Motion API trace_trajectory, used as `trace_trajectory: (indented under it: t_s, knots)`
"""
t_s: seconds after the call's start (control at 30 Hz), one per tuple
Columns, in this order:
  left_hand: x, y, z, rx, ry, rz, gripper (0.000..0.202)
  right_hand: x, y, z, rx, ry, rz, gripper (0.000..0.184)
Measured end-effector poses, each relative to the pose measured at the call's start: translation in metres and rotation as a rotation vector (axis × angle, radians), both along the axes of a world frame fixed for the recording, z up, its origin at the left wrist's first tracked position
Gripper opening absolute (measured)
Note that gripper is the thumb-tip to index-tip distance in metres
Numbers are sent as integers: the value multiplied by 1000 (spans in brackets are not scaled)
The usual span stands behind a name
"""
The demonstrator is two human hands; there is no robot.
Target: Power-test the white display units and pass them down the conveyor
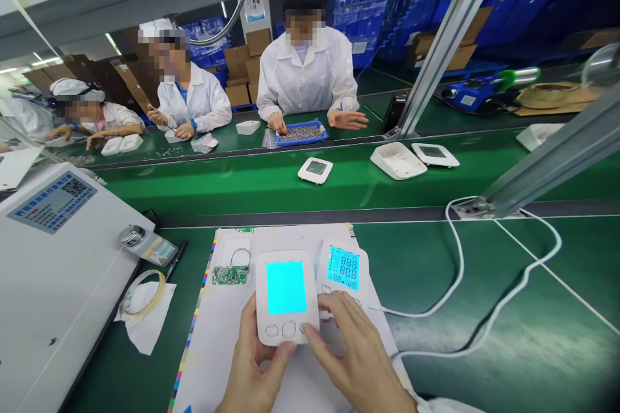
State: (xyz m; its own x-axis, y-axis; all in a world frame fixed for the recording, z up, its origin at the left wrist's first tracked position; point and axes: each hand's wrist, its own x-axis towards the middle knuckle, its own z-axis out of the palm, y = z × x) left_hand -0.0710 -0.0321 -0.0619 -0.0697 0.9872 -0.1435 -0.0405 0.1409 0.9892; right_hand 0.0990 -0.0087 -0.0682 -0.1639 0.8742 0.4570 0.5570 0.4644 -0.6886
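A white blood pressure monitor (286, 287) with a lit, plain blue screen is held upright above the white sheet. My left hand (259, 355) is closed round its lower left side, thumb at the bottom edge. My right hand (351, 348) grips its lower right corner, with the thumb by the right-hand button and the fingers behind the right edge. Just behind those fingers lies a second monitor (343, 269), its blue screen showing digits. To the left, a green circuit board (231, 275) with a thin wire rests on a white plastic part. The second monitor's lower part is partly hidden.
A green conveyor belt (232, 184) carries a display housing (316, 170) and a white shell (398, 161). White cables (458, 271) loop at right below a metal post (527, 161). A tape roll (144, 292) lies left, beside a white machine (62, 284). Several co-workers sit opposite.
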Motion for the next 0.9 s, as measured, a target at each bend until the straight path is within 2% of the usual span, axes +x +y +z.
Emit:
trace_trajectory:
  t_s: [0.17,0.3,0.4,0.9]
  knots:
    - [2,0,2,-26,-7,24,67,-1,0,0,0,13,4,8]
    - [-1,2,1,21,72,71,60,-1,-1,-1,1,34,29,10]
    - [-1,3,1,-12,99,107,57,-1,-1,-3,-1,30,52,14]
    - [0,1,-3,21,128,133,56,0,-1,-9,-2,24,44,18]
